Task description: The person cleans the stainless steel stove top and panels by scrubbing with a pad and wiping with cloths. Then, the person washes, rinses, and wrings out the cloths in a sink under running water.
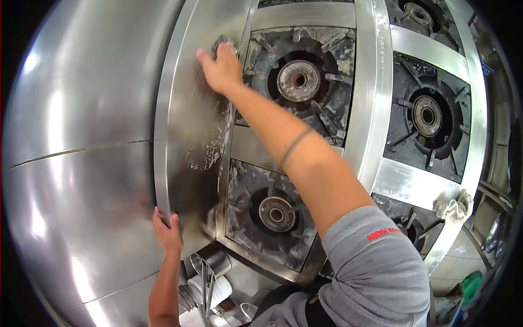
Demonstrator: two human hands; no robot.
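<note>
My right hand [222, 70] reaches across the stove and is closed over a dark grey scouring pad [222, 41], pressed to a steel side panel [199, 92]. Part of the pad is hidden by the fingers. Whitish suds and wet streaks [210, 150] mark the panel below that hand. My left hand [168, 233] rests at the panel's near end, its fingers stretched along the raised edge and its thumb apart. Beside the panel, the nearest burners are a rear one [298, 80] and a front one [277, 212], both with grimy grates.
A large steel surface [98, 120] stands to the left. More burners [427, 115] lie to the right, with a crumpled pale cloth [455, 207] on the frame. Below the stove are a steel pot [217, 262], tongs and stacked white dishes [218, 291]. A green item [472, 286] is at lower right.
</note>
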